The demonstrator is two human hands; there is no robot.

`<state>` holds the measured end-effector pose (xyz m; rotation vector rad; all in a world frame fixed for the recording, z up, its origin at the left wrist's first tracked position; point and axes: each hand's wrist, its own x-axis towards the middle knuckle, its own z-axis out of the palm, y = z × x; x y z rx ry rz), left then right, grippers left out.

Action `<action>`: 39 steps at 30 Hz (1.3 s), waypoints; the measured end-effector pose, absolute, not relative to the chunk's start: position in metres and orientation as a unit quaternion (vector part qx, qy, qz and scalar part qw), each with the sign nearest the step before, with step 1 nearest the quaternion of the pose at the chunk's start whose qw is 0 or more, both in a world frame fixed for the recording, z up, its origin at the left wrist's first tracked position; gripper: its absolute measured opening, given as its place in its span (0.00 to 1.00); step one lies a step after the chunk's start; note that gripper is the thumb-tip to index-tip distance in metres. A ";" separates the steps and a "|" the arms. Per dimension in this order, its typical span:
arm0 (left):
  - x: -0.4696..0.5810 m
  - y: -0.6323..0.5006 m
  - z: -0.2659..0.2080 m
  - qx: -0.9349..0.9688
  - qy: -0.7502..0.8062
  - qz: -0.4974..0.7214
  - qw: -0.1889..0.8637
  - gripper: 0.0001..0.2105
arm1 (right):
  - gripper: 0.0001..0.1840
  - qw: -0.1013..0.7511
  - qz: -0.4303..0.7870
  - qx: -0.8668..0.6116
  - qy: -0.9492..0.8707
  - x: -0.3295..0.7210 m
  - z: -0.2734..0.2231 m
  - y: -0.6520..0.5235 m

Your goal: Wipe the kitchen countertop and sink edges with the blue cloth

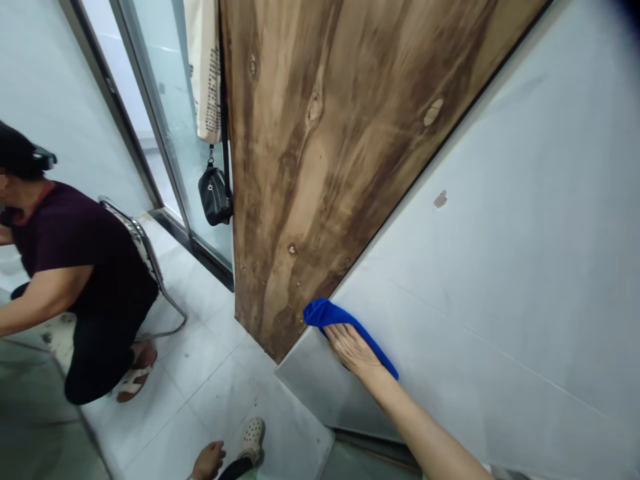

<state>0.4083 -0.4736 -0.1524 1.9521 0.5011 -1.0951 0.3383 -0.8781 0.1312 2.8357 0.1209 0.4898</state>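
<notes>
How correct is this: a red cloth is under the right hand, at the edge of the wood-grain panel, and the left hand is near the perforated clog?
One detail is wrong: the cloth is blue, not red, as the head view shows. It is under the right hand, at the edge of the wood-grain panel, and the left hand is near the perforated clog.

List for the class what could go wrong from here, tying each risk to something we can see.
1. The right hand presses the blue cloth where the white surface meets the wood-grain panel; the cloth might snag on that edge.
2. The cloth's front end is bunched beyond the fingertips, so it could slip out or wipe unevenly.
3. A person sits nearby on a metal-framed chair; stepping back carelessly might bump its leg.
</notes>
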 end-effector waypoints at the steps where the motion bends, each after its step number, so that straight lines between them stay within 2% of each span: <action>1: 0.407 -0.467 -0.153 0.773 0.207 -0.433 0.415 0.22 | 0.33 0.110 0.170 0.977 0.061 0.335 0.112 -0.880; 4: 0.402 -0.449 -0.153 0.764 0.224 -0.432 0.425 0.21 | 0.41 0.061 0.182 0.975 0.114 0.318 0.071 -0.879; 6: 0.401 -0.442 -0.152 0.761 0.224 -0.434 0.427 0.21 | 0.43 0.047 0.184 0.975 0.117 0.299 0.061 -0.875; 11: 0.402 -0.440 -0.149 0.764 0.211 -0.450 0.412 0.19 | 0.41 -0.024 0.118 0.990 0.072 0.234 0.066 -0.871; 13: 0.404 -0.447 -0.146 0.767 0.202 -0.457 0.403 0.19 | 0.39 -0.027 0.114 0.991 0.066 0.208 0.070 -0.877; 15: 0.407 -0.458 -0.141 0.770 0.186 -0.462 0.399 0.19 | 0.39 0.001 0.138 0.988 0.071 0.186 0.076 -0.886; 18: 0.410 -0.481 -0.128 0.775 0.155 -0.470 0.393 0.18 | 0.38 0.089 0.182 0.977 0.069 0.157 0.101 -0.900; 23: 0.434 -0.541 -0.093 0.787 0.059 -0.463 0.403 0.15 | 0.14 0.264 0.155 0.952 -0.013 0.114 0.187 -0.911; 26: 0.464 -0.596 -0.051 0.779 -0.062 -0.430 0.452 0.13 | 0.12 0.343 0.244 0.902 -0.091 0.093 0.235 -0.924; 29: 0.492 -0.659 0.023 0.744 -0.208 -0.365 0.519 0.18 | 0.16 0.417 0.325 0.830 -0.177 0.079 0.275 -0.944; 32: 0.503 -0.719 0.122 0.666 -0.412 -0.127 0.609 0.25 | 0.22 0.480 0.397 0.759 -0.188 0.078 0.317 -0.957; 35: 0.494 -0.769 0.210 0.586 -0.490 0.048 0.643 0.27 | 0.44 0.437 0.435 0.738 -0.272 0.087 0.357 -0.959; 36: 0.488 -0.782 0.230 0.568 -0.504 0.079 0.646 0.28 | 0.49 0.416 0.438 0.737 -0.301 0.091 0.367 -0.958; 39: 0.470 -0.815 0.260 0.569 -0.504 0.122 0.639 0.31 | 0.51 0.397 0.486 0.713 -0.312 0.101 0.383 -0.955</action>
